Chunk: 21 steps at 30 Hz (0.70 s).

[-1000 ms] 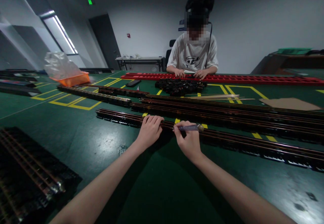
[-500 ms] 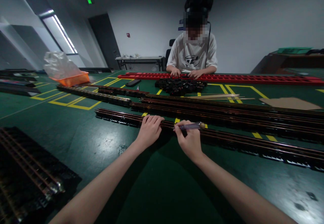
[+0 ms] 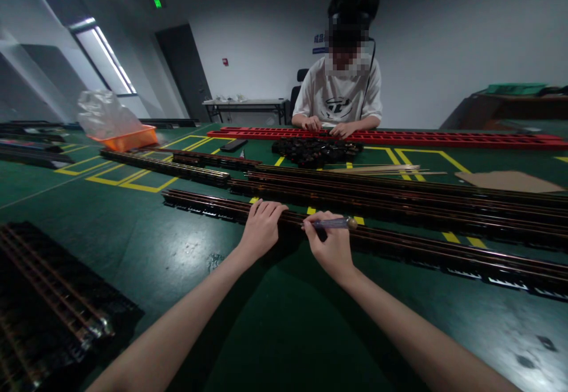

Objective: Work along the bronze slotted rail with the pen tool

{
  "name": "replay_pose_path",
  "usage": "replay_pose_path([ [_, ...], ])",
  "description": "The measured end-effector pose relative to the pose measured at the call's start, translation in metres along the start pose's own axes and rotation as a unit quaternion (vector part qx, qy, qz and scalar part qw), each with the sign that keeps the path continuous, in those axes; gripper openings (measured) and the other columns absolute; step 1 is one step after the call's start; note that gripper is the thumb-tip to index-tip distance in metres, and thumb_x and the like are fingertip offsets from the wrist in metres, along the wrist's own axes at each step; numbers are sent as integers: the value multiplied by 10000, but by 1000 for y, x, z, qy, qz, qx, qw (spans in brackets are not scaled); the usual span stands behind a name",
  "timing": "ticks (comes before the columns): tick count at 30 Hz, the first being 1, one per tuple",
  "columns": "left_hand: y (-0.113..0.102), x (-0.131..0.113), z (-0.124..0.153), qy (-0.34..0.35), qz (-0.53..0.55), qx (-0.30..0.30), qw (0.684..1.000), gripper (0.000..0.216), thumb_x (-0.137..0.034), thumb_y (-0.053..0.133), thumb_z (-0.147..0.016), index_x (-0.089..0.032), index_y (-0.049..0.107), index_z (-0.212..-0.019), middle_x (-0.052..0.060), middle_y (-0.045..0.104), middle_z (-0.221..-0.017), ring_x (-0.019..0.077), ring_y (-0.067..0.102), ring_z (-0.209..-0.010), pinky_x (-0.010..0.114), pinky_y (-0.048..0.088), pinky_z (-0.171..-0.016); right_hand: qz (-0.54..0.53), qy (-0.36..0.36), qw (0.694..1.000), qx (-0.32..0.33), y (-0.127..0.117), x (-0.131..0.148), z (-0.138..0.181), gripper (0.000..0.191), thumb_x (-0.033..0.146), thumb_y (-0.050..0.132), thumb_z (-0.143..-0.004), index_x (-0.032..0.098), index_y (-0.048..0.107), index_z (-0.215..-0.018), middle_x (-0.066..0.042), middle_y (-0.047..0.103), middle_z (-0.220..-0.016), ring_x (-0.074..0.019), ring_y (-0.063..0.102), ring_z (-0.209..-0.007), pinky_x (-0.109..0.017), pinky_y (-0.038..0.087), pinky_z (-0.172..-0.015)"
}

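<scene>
A long black strip (image 3: 426, 253) with copper-coloured rods along it lies across the green table in front of me. My left hand (image 3: 261, 226) is closed over its near edge, fingers curled onto the top. In my right hand (image 3: 331, 244) is a slim pen-like tool (image 3: 331, 223) with a translucent purplish handle and a rounded brownish end. Its tip points left, at the strip just right of my left hand; whether it touches cannot be made out.
Behind lie more black strips (image 3: 390, 200), a heap of small black parts (image 3: 315, 151), thin sticks (image 3: 381, 169) and brown cardboard (image 3: 510, 181). A co-worker (image 3: 339, 96) sits opposite at a red rack (image 3: 444, 138). Left are an orange basket (image 3: 128, 139) and a dark strip stack (image 3: 57, 303).
The near strip has slid slightly to the left. The tool and my right hand have shifted a little left and down, while my left hand stays nearly in place.
</scene>
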<state>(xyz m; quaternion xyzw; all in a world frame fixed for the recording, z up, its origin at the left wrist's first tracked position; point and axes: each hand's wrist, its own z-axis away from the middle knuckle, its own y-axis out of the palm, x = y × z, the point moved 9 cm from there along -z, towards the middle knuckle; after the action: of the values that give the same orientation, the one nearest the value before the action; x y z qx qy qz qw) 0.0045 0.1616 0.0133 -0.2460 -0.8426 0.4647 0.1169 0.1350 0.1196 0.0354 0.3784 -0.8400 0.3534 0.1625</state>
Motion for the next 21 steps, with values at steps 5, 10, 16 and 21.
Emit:
replay_pose_path([
  [5, 3, 2, -1, 10, 32, 14, 999, 472, 5, 341, -756, -190, 574, -1118, 69, 640, -1110, 212, 532, -1089, 409, 332, -1040, -1, -3, 1000, 0, 0, 2, 0, 139, 225, 508, -836, 203, 583, -720, -32, 649, -710, -198, 576, -703, -353, 405, -725],
  [10, 7, 5, -2, 15, 68, 47, 996, 484, -4, 352, -719, -190, 564, -1112, 59, 640, -1107, 200, 539, -1075, 392, 354, -1006, -6, 2, 1000, 4, 0, 0, 0, 135, 223, 516, -832, 198, 580, -716, -32, 645, -702, -200, 576, -706, -355, 399, -733],
  [16, 4, 2, -2, 0, 65, 65, 996, 329, -183, 485, -758, -188, 550, -1080, 65, 629, -1091, 238, 534, -1045, 407, 352, -966, -1, 6, 1000, 6, 1, -2, 0, 137, 224, 505, -834, 204, 577, -719, -36, 642, -716, -203, 571, -723, -355, 398, -739],
  [21, 6, 2, -3, -2, 29, 56, 998, 321, -393, 531, -835, -175, 547, -1069, 81, 628, -1073, 261, 536, -1022, 419, 353, -936, -1, -4, 1000, 2, 0, 0, 0, 141, 218, 511, -831, 197, 577, -709, -33, 636, -704, -195, 569, -701, -345, 393, -725],
])
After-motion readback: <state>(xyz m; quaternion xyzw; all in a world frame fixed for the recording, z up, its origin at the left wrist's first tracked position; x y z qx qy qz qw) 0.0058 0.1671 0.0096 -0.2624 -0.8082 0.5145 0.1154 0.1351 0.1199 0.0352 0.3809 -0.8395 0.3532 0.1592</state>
